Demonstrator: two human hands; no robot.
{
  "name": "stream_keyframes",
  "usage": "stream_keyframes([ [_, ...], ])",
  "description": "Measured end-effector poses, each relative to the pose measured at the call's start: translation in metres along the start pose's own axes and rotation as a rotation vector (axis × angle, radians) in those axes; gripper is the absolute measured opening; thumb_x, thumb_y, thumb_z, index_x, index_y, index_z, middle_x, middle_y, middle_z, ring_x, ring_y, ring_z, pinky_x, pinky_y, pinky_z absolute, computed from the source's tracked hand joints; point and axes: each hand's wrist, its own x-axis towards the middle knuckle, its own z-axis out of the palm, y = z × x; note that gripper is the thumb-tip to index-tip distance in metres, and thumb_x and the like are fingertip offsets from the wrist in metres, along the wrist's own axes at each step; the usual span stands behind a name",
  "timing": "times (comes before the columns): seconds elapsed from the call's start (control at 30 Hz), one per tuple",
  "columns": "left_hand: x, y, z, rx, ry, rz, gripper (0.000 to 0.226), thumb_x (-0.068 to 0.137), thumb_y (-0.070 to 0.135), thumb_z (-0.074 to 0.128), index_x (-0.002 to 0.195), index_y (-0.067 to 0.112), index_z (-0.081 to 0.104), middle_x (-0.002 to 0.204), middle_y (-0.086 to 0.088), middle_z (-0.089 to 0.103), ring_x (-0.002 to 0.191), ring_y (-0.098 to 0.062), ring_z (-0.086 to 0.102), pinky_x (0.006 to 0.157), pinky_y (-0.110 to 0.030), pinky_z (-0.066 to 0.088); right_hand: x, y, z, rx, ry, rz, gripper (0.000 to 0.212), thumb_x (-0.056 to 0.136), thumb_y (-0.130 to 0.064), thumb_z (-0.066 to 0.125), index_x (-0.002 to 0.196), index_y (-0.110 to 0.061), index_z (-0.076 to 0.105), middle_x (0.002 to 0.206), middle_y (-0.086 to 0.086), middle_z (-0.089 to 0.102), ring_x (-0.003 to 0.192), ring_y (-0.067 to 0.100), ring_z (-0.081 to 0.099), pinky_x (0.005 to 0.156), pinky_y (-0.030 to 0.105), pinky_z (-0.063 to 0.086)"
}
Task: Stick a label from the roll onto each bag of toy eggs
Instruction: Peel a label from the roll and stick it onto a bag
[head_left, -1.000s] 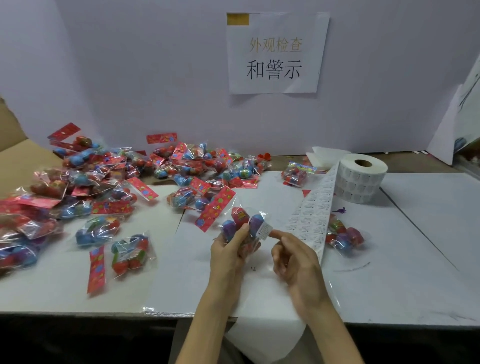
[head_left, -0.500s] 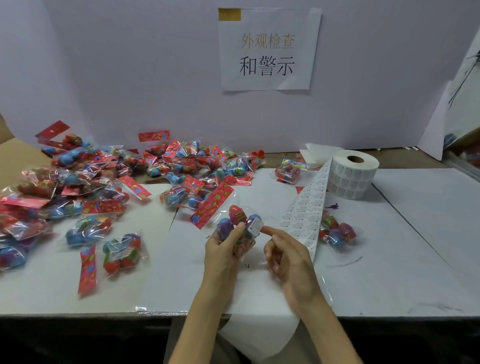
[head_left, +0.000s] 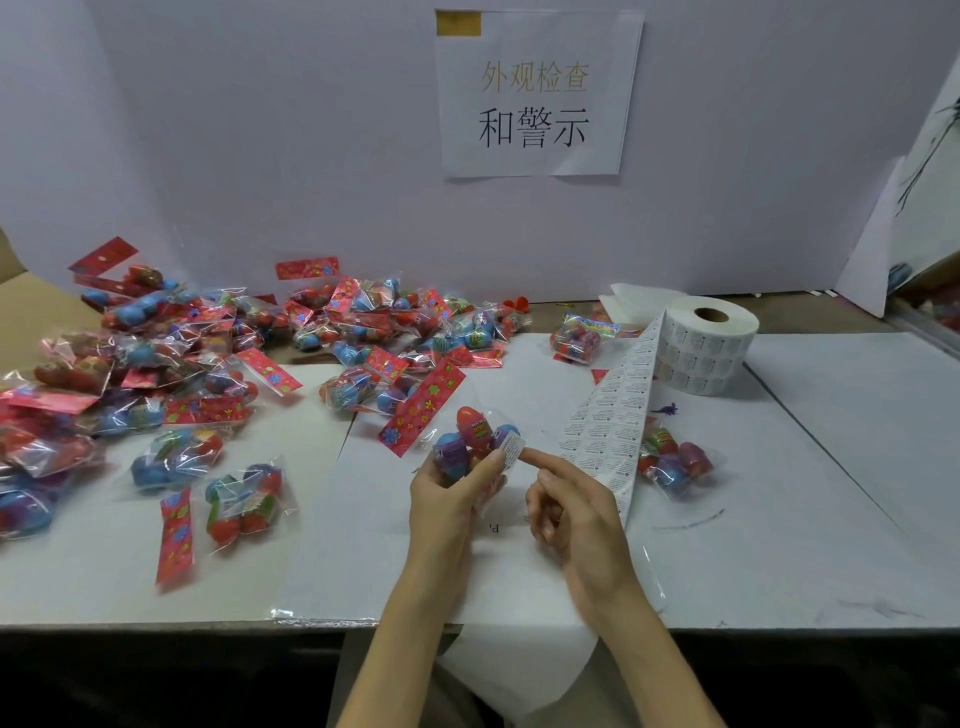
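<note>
My left hand (head_left: 449, 499) grips a clear bag of toy eggs (head_left: 470, 439) above the table, with red, purple and blue eggs inside. A small white label (head_left: 511, 449) sits on the bag's right side. My right hand (head_left: 571, 506) has its index finger stretched out, the tip touching that label; its other fingers are curled and hold nothing. The label roll (head_left: 709, 345) stands at the back right. Its printed strip (head_left: 608, 431) runs down past my right hand and over the table's front edge.
A big pile of bagged eggs (head_left: 208, 364) with red header cards covers the left of the table. Two loose bags (head_left: 244, 504) (head_left: 176, 460) lie front left. One bag (head_left: 675, 465) lies right of the strip, another (head_left: 579, 338) near the roll. A white wall with a paper sign (head_left: 535, 93) closes the back.
The label now lies flatter against the bag under my right index finger. Both hands have drifted slightly left together; nothing was picked up or put down.
</note>
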Motion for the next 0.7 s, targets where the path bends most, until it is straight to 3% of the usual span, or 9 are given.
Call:
stream_keyframes([
  [0.33,0.0027,-0.0043,-0.0023,0.007,0.066,-0.016,0.024,0.087,0.003,0.075,0.109,0.011,0.071,0.100,-0.007,0.080,0.092,-0.019,0.076,0.073,-0.022,0.059,-0.0010,-0.0009,0.0007,-0.029,-0.001,0.012,0.032,0.103,-0.006,0.050,0.115,-0.020,0.076,0.065,0.006,0.053,0.053,0.011,0.040,0.047,0.020,0.034],
  [0.7,0.0067,-0.0095,-0.0032,0.036,0.125,0.004,0.030,0.086,0.007,0.078,0.116,0.008,0.071,0.103,-0.008,0.079,0.100,-0.027,0.075,0.075,-0.025,0.060,-0.0026,-0.0016,0.0022,-0.048,0.003,-0.001,0.034,0.102,-0.003,0.049,0.115,-0.020,0.076,0.064,0.006,0.053,0.052,0.010,0.040,0.045,0.017,0.035],
])
